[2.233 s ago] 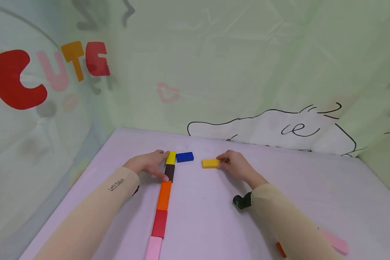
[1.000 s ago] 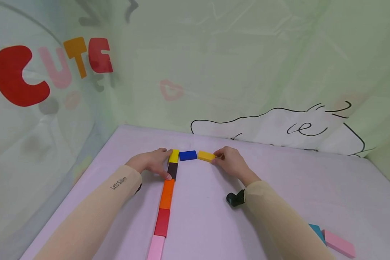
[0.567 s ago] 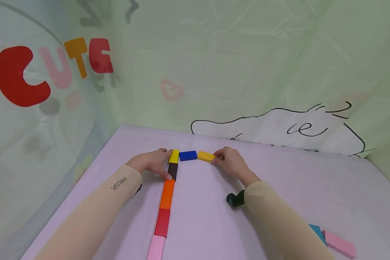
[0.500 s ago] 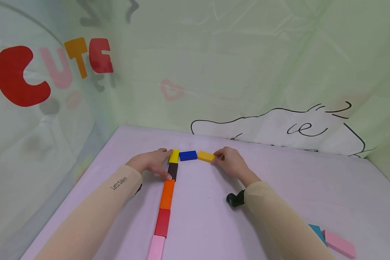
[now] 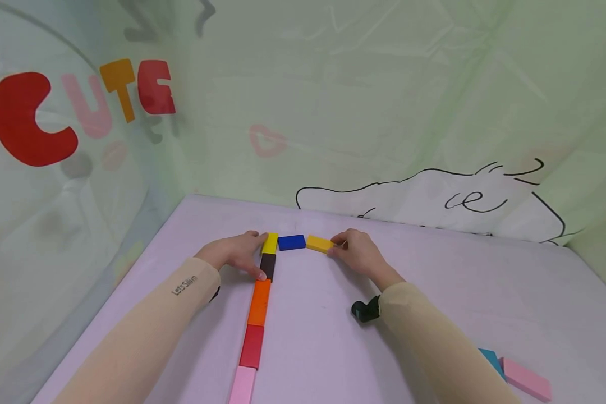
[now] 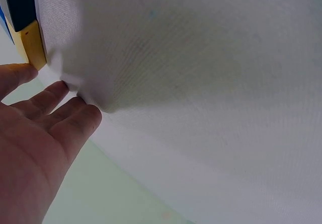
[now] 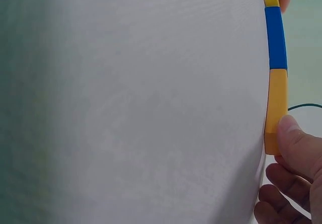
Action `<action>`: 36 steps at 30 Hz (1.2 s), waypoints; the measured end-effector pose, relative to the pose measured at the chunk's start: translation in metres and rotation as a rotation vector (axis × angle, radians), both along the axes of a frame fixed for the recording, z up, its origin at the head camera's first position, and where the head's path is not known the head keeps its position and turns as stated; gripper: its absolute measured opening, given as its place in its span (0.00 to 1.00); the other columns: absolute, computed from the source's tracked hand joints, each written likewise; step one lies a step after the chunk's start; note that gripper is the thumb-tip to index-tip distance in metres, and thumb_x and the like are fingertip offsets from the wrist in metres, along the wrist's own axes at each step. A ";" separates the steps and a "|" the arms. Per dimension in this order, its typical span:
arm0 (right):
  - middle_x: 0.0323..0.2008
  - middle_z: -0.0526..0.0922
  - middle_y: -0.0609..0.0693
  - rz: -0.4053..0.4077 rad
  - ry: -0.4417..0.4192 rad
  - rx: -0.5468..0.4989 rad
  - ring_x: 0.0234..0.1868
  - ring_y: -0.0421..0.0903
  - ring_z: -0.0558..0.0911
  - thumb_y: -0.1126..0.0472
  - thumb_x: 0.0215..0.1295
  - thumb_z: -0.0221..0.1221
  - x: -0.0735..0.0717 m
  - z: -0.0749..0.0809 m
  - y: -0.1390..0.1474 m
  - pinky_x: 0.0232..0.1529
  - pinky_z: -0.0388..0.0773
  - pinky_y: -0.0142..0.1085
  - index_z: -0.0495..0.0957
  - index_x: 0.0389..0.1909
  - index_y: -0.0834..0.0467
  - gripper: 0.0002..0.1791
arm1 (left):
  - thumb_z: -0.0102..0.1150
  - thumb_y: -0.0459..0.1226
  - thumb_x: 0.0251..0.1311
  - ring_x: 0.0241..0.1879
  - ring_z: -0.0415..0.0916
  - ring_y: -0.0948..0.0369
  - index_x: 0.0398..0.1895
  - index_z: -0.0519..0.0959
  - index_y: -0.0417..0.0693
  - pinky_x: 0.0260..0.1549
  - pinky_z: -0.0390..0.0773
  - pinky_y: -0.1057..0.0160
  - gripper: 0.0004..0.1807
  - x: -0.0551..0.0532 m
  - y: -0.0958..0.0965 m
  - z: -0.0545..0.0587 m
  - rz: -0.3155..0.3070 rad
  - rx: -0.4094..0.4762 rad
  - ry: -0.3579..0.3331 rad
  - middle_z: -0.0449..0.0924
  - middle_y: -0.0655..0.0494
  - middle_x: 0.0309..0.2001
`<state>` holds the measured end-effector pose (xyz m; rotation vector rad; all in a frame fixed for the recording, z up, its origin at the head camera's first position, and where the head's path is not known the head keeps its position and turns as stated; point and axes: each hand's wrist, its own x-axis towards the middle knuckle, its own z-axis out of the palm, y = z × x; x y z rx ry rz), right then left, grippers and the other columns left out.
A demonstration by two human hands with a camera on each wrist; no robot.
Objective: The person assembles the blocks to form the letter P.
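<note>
Flat coloured blocks lie end to end on the table. My left hand [image 5: 234,252] spans the bright yellow block [image 5: 270,243] and the dark block [image 5: 267,267], its index fingertip at the yellow one's far end and its thumb near where dark meets orange. In the left wrist view, that yellow block [image 6: 31,45] meets the index fingertip while the other fingers extend loosely. A blue block [image 5: 292,242] turns the row rightward. Beyond it, my right hand [image 5: 361,252] pinches the right end of an amber block [image 5: 318,243], whose other end meets the blue one in the right wrist view.
Toward me the row continues with an orange block [image 5: 260,303], a red block [image 5: 252,347] and a light pink block [image 5: 243,384]. Teal [image 5: 492,362] and pink [image 5: 527,379] blocks lie at front right, beside the right sleeve. A printed curtain [image 5: 373,112] rises behind the table.
My right hand has brought the amber block left against the blue one, slightly angled. The left hand keeps its place. Over the last second, both hands are nearly still.
</note>
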<state>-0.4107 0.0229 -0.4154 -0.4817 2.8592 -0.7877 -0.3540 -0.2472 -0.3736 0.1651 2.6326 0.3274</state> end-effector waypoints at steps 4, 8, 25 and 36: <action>0.51 0.84 0.59 0.006 -0.001 -0.001 0.47 0.52 0.79 0.58 0.69 0.66 0.000 0.001 0.001 0.55 0.81 0.45 0.81 0.59 0.64 0.21 | 0.70 0.49 0.61 0.79 0.53 0.45 0.83 0.49 0.47 0.76 0.58 0.39 0.54 0.000 0.000 0.000 0.001 0.000 0.000 0.49 0.41 0.82; 0.50 0.84 0.58 0.008 -0.004 -0.001 0.47 0.52 0.79 0.57 0.69 0.66 0.001 0.002 0.002 0.55 0.80 0.45 0.81 0.60 0.64 0.22 | 0.70 0.49 0.61 0.80 0.53 0.45 0.83 0.49 0.48 0.76 0.58 0.39 0.54 0.001 0.000 0.000 0.001 0.000 -0.005 0.48 0.41 0.82; 0.55 0.84 0.60 0.059 -0.042 0.053 0.55 0.56 0.80 0.56 0.69 0.65 0.003 0.010 0.028 0.63 0.78 0.50 0.77 0.64 0.64 0.26 | 0.71 0.48 0.60 0.79 0.53 0.44 0.83 0.49 0.47 0.76 0.59 0.38 0.54 0.002 0.001 0.001 0.014 0.017 -0.002 0.49 0.40 0.82; 0.57 0.84 0.61 0.195 -0.046 0.118 0.58 0.61 0.80 0.54 0.68 0.66 0.039 0.033 0.102 0.61 0.78 0.57 0.79 0.61 0.65 0.26 | 0.71 0.49 0.60 0.79 0.53 0.43 0.83 0.49 0.47 0.76 0.58 0.38 0.55 0.001 0.000 -0.001 0.008 0.015 -0.002 0.49 0.39 0.81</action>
